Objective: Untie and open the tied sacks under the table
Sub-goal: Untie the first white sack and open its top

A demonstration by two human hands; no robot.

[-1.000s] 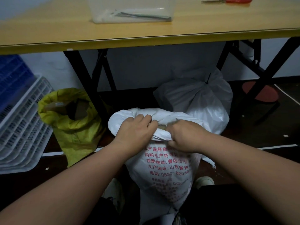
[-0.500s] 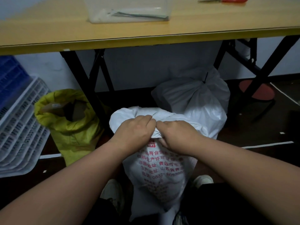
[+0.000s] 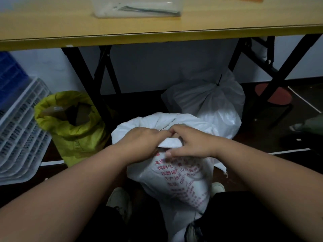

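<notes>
A white woven sack with red print (image 3: pixel 181 177) stands on the floor between my feet, in front of the table. My left hand (image 3: pixel 141 145) grips the folded rim of its mouth from the left. My right hand (image 3: pixel 190 144) pinches the same rim from the right, fingers curled over the fabric. Behind it under the table sits a second white sack (image 3: pixel 209 105), its neck tied with a black tie (image 3: pixel 218 82). A yellow-green sack (image 3: pixel 73 126) stands at the left with its mouth rolled down and open.
The yellow table (image 3: pixel 157 32) spans the top, on black folding legs (image 3: pixel 90 84). A clear plastic box (image 3: pixel 138 7) rests on it. White slatted crates (image 3: pixel 19 130) and a blue crate (image 3: pixel 8 79) lean at the left. A round red stool base (image 3: pixel 272 95) sits at right.
Both hands have stayed on the printed sack's mouth and worked along its rim. My right hand's fingers have spread and a folded edge of fabric now shows between the hands.
</notes>
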